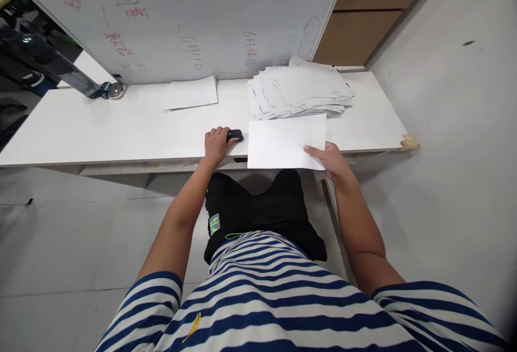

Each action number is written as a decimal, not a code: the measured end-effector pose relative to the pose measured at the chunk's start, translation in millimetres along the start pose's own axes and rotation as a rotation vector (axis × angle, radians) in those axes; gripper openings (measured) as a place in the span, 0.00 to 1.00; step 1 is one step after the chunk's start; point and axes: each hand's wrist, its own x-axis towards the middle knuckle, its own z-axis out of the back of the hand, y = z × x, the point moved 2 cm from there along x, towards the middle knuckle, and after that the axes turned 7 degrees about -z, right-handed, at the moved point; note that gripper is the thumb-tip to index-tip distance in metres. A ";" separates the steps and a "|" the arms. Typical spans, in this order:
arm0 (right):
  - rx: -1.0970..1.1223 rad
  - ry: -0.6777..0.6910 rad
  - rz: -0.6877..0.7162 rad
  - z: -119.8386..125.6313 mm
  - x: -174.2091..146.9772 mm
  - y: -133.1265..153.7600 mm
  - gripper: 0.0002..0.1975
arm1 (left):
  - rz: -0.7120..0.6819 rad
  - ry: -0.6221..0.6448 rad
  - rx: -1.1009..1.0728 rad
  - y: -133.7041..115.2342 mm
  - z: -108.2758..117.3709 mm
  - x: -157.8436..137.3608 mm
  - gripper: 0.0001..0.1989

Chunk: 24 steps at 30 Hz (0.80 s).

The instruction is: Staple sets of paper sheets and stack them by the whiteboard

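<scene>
My left hand (217,143) is wrapped round a black stapler (235,135) near the front edge of the white desk (133,131); the stapler's nose points right. In my right hand (332,158) is a white sheet of paper (283,142), pinched at its right edge with the thumb on top. The paper extends slightly past the desk's front edge, its left side close to the stapler but apart from it. Whether it is one sheet or several I cannot tell. Behind it lies a thick, uneven pile of papers (301,91).
A thin stack of paper (193,93) lies at the back of the desk, left of the pile. The whiteboard (194,13) with red writing stands along the rear edge. A clear bottle (68,67) leans over the left end. A wall (452,99) rises at right.
</scene>
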 end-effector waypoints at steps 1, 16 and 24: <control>0.001 -0.005 -0.007 2.1 0.1 -3.1 0.18 | 0.016 -0.011 -0.004 -1.0 -1.0 0.8 0.23; 0.083 0.045 0.112 -48.9 24.1 25.4 0.24 | 0.003 0.031 -0.087 27.5 5.4 -1.1 0.20; -0.041 0.340 0.172 -235.2 140.9 119.0 0.18 | -0.013 -0.031 -0.108 25.9 -0.4 -2.4 0.24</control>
